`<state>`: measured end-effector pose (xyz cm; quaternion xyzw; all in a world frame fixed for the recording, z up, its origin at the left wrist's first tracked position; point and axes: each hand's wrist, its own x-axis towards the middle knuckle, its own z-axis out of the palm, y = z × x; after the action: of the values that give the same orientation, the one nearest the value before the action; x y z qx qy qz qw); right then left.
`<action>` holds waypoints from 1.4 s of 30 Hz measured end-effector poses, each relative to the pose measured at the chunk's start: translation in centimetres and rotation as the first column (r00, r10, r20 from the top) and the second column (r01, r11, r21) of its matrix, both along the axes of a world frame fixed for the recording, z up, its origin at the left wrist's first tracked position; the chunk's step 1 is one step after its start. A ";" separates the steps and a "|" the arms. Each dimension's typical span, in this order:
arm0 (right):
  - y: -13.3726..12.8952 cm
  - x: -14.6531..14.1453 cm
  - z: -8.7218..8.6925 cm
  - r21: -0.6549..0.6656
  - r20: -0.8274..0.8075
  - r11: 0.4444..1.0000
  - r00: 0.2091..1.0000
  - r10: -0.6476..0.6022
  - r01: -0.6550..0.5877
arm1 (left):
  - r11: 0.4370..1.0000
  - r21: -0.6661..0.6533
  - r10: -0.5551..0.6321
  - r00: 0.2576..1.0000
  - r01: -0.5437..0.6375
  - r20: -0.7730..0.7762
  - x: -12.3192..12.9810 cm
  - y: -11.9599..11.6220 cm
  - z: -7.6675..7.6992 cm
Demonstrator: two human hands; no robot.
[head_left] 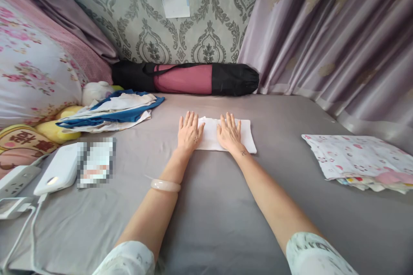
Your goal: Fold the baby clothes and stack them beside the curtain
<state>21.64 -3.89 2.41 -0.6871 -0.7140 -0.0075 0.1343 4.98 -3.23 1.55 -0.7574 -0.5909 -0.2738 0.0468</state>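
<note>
Sleeves (125,260): pale, patterned, around the arms
Left hand (189,133): unclenched, flat over the left end of white cloth (210,137), fingers straight
Right hand (229,133): unclenched, flat on the cloth
White cloth: folded, on grey sheet (209,210), toward its far edge
Far edge: black-and-pink roll (183,79)
Right edge: patterned fabric (358,154) nearby

From my feed I can read nothing for certain: the dark Chinese characters on the plush cushion (30,151) are skewed, and the flat item (96,164) is pixelated.
</note>
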 end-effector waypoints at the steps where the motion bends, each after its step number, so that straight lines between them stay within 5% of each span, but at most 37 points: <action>1: 0.1 0.2 -0.1 -0.020 0.001 0.999 1.000 -0.028 0.028 | 1.000 -0.020 -0.003 1.000 0.003 -0.014 0.0 0.0 -0.1; 6: 0.3 0.9 -0.7 -0.149 0.006 0.986 0.997 -0.076 0.076 | 0.965 -0.260 -0.017 0.993 -0.015 -0.119 0.0 0.0 -1.1; 13: 0.2 0.8 -0.9 -0.125 0.000 0.989 0.997 -0.073 0.072 | 0.946 -0.323 -0.019 0.989 -0.031 -0.149 -0.1 0.3 -1.2; 21: 0.4 2.4 0.0 -0.052 -0.022 0.977 0.978 -0.209 0.207 | 0.998 -0.055 0.027 0.996 -0.032 -0.082 0.0 0.0 -0.3; 26: 0.6 3.5 -0.5 -0.174 -0.042 0.948 0.960 -0.276 0.265 | 0.968 -0.247 0.000 0.984 -0.046 -0.180 -0.2 0.1 -1.1; 34: 0.6 3.5 -0.5 -0.195 -0.081 0.946 0.957 -0.279 0.259 | 0.952 -0.297 0.009 0.975 -0.076 -0.221 -0.2 0.2 -1.0; 39: 0.7 5.0 0.1 -0.082 -0.106 0.943 0.938 -0.330 0.322 | 0.969 -0.086 0.225 0.971 -0.232 -0.078 -0.6 -0.1 0.3; 42: 0.8 6.1 -0.1 0.002 -0.113 0.940 0.934 -0.339 0.342 | 0.969 -0.030 0.244 0.969 -0.245 -0.044 -0.9 0.0 0.3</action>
<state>27.72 -3.08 2.32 -0.7981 -0.5756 -0.0003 0.1780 4.10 -3.22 1.84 -0.6847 -0.6835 -0.2403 0.0783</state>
